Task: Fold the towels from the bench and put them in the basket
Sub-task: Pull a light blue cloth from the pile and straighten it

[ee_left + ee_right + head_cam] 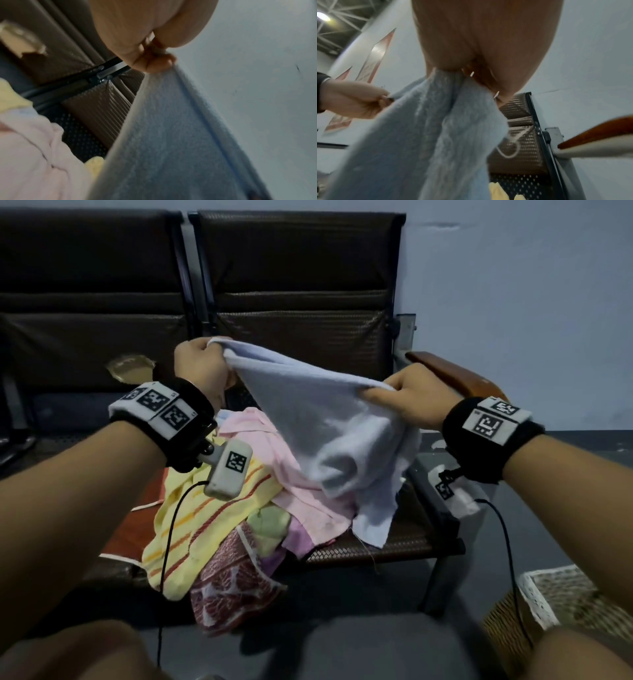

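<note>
— Both forearms fill the near view; what could go wrong?
— Hanging off the bench [394,546], the pale blue towel [329,419] trails its lower end on the heap. Lifting could drag the pink towel [260,436] or yellow striped towel [191,529] to the floor.
— Texture?
— Soft, limp terry with a hemmed edge; the seat looks like perforated metal, the basket [534,594] woven.
— Grip?
— Left hand [200,364] and right hand [414,395] each pinch the top edge, fingers clamped. A shallow pinch might slip.

Dark woven bench [394,546] bears a heap of towels [239,508]; basket [561,601] on floor [534,529]
</note>
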Demonstrator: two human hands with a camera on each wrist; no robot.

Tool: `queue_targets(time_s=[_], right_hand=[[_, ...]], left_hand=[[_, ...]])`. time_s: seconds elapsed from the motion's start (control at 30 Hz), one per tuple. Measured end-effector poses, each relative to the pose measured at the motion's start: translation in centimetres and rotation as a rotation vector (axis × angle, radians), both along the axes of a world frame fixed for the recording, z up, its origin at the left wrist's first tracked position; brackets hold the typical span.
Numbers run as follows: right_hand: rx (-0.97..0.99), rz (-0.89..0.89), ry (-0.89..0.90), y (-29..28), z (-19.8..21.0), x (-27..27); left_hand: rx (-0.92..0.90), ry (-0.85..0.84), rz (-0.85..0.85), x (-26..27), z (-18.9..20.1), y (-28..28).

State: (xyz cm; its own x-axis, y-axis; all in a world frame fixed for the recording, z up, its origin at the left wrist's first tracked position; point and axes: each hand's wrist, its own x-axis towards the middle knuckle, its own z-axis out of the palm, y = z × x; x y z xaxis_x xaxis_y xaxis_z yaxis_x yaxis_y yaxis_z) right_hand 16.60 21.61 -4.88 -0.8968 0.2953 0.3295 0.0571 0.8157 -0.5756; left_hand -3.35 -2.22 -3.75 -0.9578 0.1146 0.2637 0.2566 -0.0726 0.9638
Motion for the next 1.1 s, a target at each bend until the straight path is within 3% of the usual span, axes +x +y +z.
queue_targets(time_s=[0.13, 0.23, 0.43, 0.53, 0.77, 0.83, 0.93, 1.03, 1.1], right_hand=[[0.372, 0.059, -0.160, -0.2, 1.0, 0.2], [0.520, 0.046, -0.316, 0.1, 0.3, 0.5], [0.366, -0.092, -0.134, 2.1, 1.1, 1.0], [0.383, -0.043, -0.175, 2.3, 1.9, 0.8], [0.435, 0.034, -0.157, 2.4, 4.1, 0.1], [0.403, 0.051, -0.094, 2.5, 4.7, -0.1], [0.367, 0.011, 0.017, 2.9, 5.5, -0.1], [0.314, -0.066, 0.067, 3.4, 5.8, 0.0], [0.172, -0.113, 0.117, 3.6, 5.7, 0.0]], left_hand=[[0.100, -0.120, -0.028, 0.8, 1.8, -0.2], [0.020, -0.051, -0.071, 0.9, 2.3, -0.2], [-0.259, 0.026, -0.055, 0.1, 1.1, -1.4], [-0.272, 0.048, -0.043, -0.5, 1.2, -2.1], [-0.306, 0.156, 0.163, -1.3, 3.1, -2.7], [-0.375, 0.159, 0.125, -1.7, 4.1, -2.4], [-0.308, 0.152, 0.056, -1.3, 5.3, -2.4], [-0.116, 0.095, -0.217, -0.4, 5.3, -2.8], [-0.084, 0.090, -0.355, -0.4, 5.0, -3.4]])
